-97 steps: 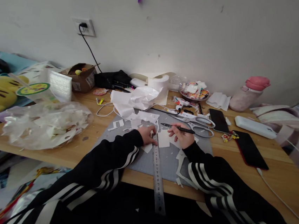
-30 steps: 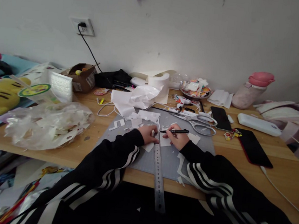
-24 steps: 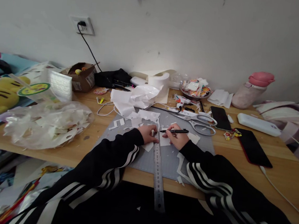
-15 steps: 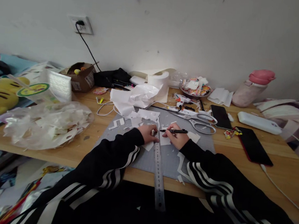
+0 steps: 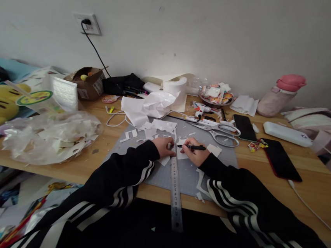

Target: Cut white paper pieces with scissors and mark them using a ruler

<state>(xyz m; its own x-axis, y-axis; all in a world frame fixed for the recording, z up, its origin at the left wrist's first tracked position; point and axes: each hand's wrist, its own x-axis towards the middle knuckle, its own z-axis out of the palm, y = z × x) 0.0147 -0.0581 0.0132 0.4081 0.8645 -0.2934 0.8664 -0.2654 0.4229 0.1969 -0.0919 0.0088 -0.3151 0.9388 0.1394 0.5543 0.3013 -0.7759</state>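
Observation:
A black pen [image 5: 197,147] is held in my right hand [image 5: 191,151], its tip pointing left close to the edge of a metal ruler [image 5: 175,193]. The ruler runs from between my hands toward my lap, past the table's front edge. My left hand [image 5: 163,147] pinches the ruler's far end, thumb and fingers pressed onto it. White paper [image 5: 182,154] lies under my right hand, against the ruler. Beneath everything is a grey cutting mat [image 5: 160,178] with white paper scraps [image 5: 129,135] on it.
Scissors [image 5: 224,134], a glue gun [image 5: 201,109], two phones [image 5: 282,159] and a white power bank [image 5: 287,134] lie to the right. A pink bottle [image 5: 277,96] stands behind. To the left are a plastic bag of scraps [image 5: 53,138] and a cardboard box [image 5: 88,85].
The pen in my right hand has tilted slightly and shifted a little. My left hand stays on the ruler. The camera view has moved slightly.

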